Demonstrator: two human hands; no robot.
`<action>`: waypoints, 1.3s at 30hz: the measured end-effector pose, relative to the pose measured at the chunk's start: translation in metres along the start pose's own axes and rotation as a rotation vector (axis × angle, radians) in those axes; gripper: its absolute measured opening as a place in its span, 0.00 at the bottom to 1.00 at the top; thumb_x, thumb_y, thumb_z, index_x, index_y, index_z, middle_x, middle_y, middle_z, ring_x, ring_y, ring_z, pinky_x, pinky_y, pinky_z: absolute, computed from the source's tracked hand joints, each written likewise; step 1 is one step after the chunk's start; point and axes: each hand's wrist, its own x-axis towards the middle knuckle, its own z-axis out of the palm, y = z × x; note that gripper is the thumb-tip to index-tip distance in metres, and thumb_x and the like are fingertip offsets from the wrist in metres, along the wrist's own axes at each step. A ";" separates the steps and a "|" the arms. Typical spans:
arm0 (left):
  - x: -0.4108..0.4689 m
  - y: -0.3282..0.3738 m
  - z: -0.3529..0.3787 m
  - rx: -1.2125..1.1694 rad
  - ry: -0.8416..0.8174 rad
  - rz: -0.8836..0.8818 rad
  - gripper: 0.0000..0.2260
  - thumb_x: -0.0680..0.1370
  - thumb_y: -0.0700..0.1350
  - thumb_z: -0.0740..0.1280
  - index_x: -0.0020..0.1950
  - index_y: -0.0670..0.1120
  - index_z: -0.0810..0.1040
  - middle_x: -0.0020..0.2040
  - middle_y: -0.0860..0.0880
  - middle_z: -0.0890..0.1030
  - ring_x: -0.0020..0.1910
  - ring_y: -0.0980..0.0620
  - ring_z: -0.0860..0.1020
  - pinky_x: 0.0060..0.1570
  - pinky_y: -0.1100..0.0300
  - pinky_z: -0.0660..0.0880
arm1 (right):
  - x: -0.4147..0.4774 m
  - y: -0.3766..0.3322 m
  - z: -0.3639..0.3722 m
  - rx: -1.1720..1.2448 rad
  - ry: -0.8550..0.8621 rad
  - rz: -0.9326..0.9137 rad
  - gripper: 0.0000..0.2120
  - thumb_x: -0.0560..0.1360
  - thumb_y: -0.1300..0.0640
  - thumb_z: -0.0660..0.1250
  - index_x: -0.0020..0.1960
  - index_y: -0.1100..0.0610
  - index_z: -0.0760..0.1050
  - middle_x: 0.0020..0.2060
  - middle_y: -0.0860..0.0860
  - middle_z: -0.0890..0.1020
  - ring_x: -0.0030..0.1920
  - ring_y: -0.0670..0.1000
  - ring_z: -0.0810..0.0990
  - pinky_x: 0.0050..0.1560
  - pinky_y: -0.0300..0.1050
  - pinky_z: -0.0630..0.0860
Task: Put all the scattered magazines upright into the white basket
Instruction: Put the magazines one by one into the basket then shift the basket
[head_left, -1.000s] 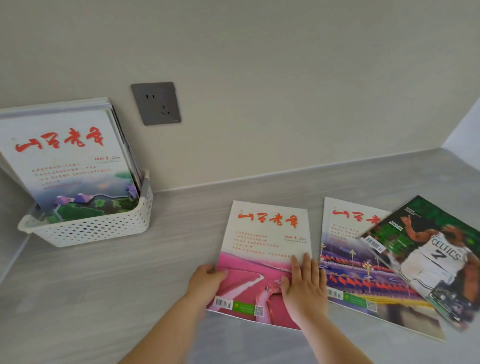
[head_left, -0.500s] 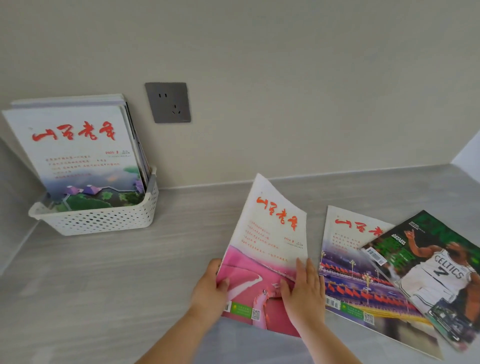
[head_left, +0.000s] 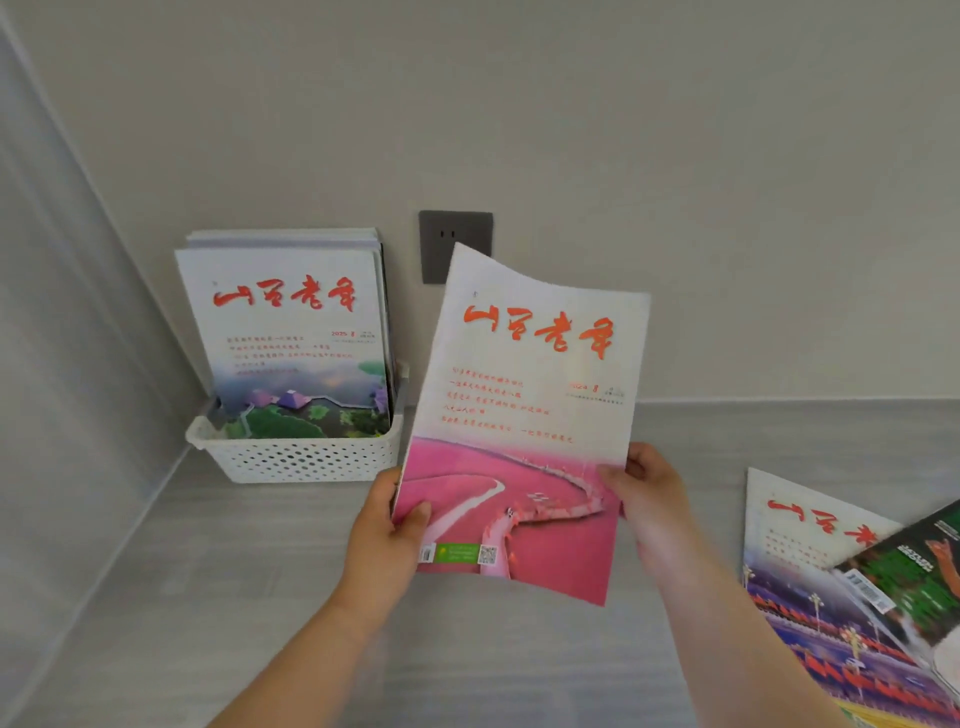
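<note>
Both hands, left (head_left: 387, 540) and right (head_left: 649, 499), pinch the pink magazine's (head_left: 524, 415) lower edges (thumbs in front), holding it upright, top curling, beside the basket (head_left: 296, 460).

A pale beige wall (head_left: 675, 156) rose behind a grey wood-grain tabletop (head_left: 156, 597), meeting a second pale wall (head_left: 62, 338) in a corner at nine o'clock, while a dark grey socket plate (head_left: 441, 234) sat on the back wall toward twelve o'clock under soft, even light.
</note>
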 end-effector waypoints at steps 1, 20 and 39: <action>0.007 0.003 -0.011 0.018 0.035 0.017 0.15 0.74 0.30 0.60 0.44 0.52 0.70 0.39 0.55 0.76 0.39 0.55 0.74 0.37 0.67 0.69 | 0.001 -0.008 0.012 -0.006 -0.019 -0.039 0.14 0.71 0.73 0.59 0.36 0.54 0.70 0.35 0.53 0.78 0.32 0.47 0.76 0.31 0.39 0.70; 0.166 0.005 -0.172 0.097 0.381 -0.018 0.16 0.76 0.36 0.62 0.63 0.41 0.68 0.64 0.41 0.75 0.63 0.42 0.73 0.53 0.53 0.72 | 0.055 -0.077 0.227 -0.313 -0.159 -0.349 0.14 0.71 0.66 0.62 0.34 0.50 0.65 0.42 0.59 0.82 0.45 0.59 0.80 0.47 0.55 0.77; 0.179 -0.035 -0.176 0.282 0.298 -0.145 0.15 0.76 0.36 0.62 0.63 0.39 0.70 0.63 0.38 0.76 0.62 0.39 0.74 0.57 0.49 0.72 | 0.075 -0.029 0.247 -0.558 -0.122 -0.160 0.14 0.70 0.65 0.61 0.31 0.53 0.63 0.37 0.53 0.75 0.39 0.55 0.73 0.35 0.43 0.66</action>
